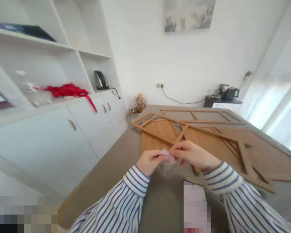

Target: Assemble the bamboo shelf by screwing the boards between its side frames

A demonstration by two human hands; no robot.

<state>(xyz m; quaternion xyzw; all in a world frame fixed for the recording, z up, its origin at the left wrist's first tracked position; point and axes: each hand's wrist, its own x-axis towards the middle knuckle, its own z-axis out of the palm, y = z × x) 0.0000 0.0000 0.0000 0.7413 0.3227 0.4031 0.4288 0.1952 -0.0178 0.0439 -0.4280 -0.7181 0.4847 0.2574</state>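
A small clear plastic bag (168,163) is held up over the table between both hands. Small metallic-looking pieces seem to lie in its lower part, too blurred to name. My left hand (151,160) pinches the bag's left side between thumb and fingers. My right hand (192,153) pinches the top right edge of the bag, with its fingers bent. Beyond the hands, wooden frames (157,134) and flat wooden panels (208,142) lie across the table.
The grey-brown table (121,161) spreads beneath my arms. A pale, partly blurred-out object (194,197) lies near me. White cabinets (92,129) stand left, bearing a kettle (100,80) and red cloth (68,90). Dried plants (140,103) and a black kettle (230,93) stand behind.
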